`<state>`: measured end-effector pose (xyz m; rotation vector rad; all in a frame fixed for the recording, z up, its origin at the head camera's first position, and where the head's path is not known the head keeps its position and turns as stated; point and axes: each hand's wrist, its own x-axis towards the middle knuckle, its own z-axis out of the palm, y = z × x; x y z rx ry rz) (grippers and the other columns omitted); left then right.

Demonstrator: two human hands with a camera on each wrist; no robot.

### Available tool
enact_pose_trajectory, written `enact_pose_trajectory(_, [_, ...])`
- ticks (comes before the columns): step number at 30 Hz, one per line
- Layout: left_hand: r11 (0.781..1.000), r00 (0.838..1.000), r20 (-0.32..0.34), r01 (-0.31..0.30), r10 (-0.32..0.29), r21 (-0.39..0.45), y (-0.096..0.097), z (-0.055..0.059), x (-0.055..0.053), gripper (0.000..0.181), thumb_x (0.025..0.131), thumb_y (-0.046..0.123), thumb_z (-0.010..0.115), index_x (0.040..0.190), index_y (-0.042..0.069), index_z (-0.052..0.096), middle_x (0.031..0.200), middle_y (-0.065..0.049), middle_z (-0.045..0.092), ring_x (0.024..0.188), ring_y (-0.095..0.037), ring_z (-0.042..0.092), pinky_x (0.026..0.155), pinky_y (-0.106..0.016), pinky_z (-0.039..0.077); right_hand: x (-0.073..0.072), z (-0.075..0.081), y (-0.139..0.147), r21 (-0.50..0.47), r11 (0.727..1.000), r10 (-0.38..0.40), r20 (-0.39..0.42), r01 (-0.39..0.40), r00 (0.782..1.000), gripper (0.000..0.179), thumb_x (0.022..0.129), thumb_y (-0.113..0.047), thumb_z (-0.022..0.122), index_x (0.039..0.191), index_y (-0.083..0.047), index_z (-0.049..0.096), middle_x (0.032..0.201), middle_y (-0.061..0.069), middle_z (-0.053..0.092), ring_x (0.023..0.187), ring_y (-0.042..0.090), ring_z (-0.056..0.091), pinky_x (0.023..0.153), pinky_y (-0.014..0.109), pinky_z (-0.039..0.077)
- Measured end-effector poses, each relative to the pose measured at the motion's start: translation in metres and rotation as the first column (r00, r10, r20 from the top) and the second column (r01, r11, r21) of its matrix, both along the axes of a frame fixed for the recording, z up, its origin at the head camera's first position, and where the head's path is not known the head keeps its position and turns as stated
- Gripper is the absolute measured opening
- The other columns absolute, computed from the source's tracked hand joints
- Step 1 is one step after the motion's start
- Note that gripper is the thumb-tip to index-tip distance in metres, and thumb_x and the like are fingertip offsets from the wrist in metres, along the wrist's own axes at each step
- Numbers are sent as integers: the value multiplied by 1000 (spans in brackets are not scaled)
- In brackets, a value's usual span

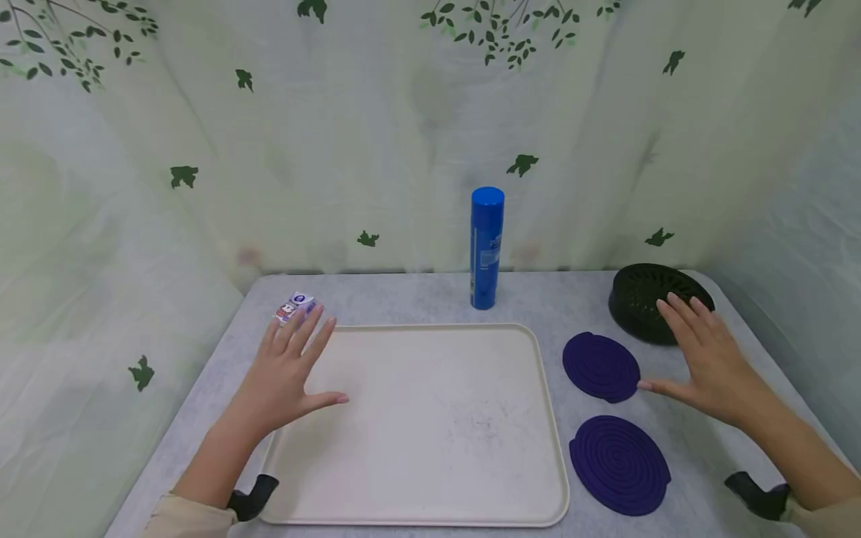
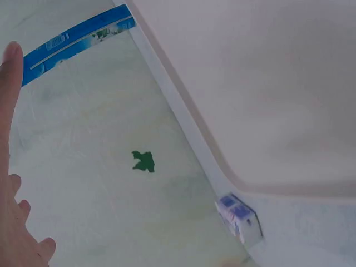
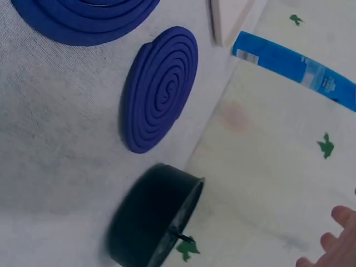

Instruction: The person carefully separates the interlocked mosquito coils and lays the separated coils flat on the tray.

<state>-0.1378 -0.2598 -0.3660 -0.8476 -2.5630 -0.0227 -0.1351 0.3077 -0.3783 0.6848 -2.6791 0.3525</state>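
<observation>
On the worktop (image 1: 403, 299) we record one white tray (image 1: 403, 471), a purple spiral mat (image 1: 620, 465) right of its near half, a second mat (image 1: 601, 366) right of its far half. We list the left hand (image 1: 285, 377) over the tray's left side, the right hand (image 1: 713, 366) off its right, both spread wide and empty. Farthest, we enter a black pan (image 1: 634, 302) past the tray's far right corner, a small box (image 1: 296, 301) beside its far left corner, a blue can (image 1: 486, 250) upright behind its far edge.
</observation>
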Motion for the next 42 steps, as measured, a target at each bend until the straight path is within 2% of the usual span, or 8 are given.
enact_pose_trajectory(5, [990,992,-58,119,-115,74,28,-13,-8,96,76,74,37,142,6,22,146,-13,18,131,-33,17,104,-52,15,-9,-18,-2,-188,981,68,61,-55,996,107,63,-30,81,143,-4,14,142,23,20,131,39,12,101,60,11])
enact_pose_trajectory(13, [962,975,-64,222,-214,162,90,-36,-22,98,76,72,39,142,2,20,145,-13,20,128,-34,25,106,-46,17,-21,-51,-7,-301,953,31,202,31,979,99,66,-26,80,140,2,20,134,31,29,120,48,27,90,62,26])
enact_pose_trajectory(18, [942,963,-27,267,-267,202,135,-52,-29,102,75,71,46,141,-1,17,144,-15,22,131,-29,21,107,-41,17,-28,-71,-5,-323,940,-2,306,106,952,95,68,-28,78,137,7,22,131,34,31,117,50,29,88,63,28])
enact_pose_trajectory(23, [925,952,21,293,-306,241,183,-65,-32,109,69,63,63,141,-3,15,142,-17,24,132,-26,18,107,-37,17,-36,-89,1,-304,937,-26,430,172,902,94,72,-30,75,135,11,20,129,36,31,114,52,31,88,62,29])
enact_pose_trajectory(28, [939,947,149,242,-283,244,226,-74,-32,112,67,64,64,141,-3,11,145,-16,20,132,-23,17,108,-30,13,-41,-99,2,-292,938,-31,473,190,880,91,73,-26,75,131,19,20,126,41,31,110,53,34,88,61,31])
enact_pose_trajectory(34, [963,921,324,147,-216,227,267,-88,-36,113,66,68,61,141,-3,14,145,-14,21,132,-22,19,107,-24,10,-42,-102,3,-239,947,-80,477,216,875,90,73,-29,74,129,21,25,126,41,30,114,54,27,90,63,26])
enact_pose_trajectory(38, [960,893,402,101,-204,262,288,-99,-38,113,64,65,65,141,-1,15,144,-13,23,131,-23,22,106,-24,15,-42,-103,3,-222,946,-100,489,235,866,84,75,-33,73,125,20,33,122,40,31,111,52,28,87,63,28])
enact_pose_trajectory(42, [953,850,496,20,-176,303,304,-107,-40,108,65,61,67,141,1,19,142,-11,29,130,-21,23,104,-24,22,-44,-102,2,-232,943,-97,498,240,862,75,75,-30,73,120,19,39,114,39,35,103,49,35,81,61,34])
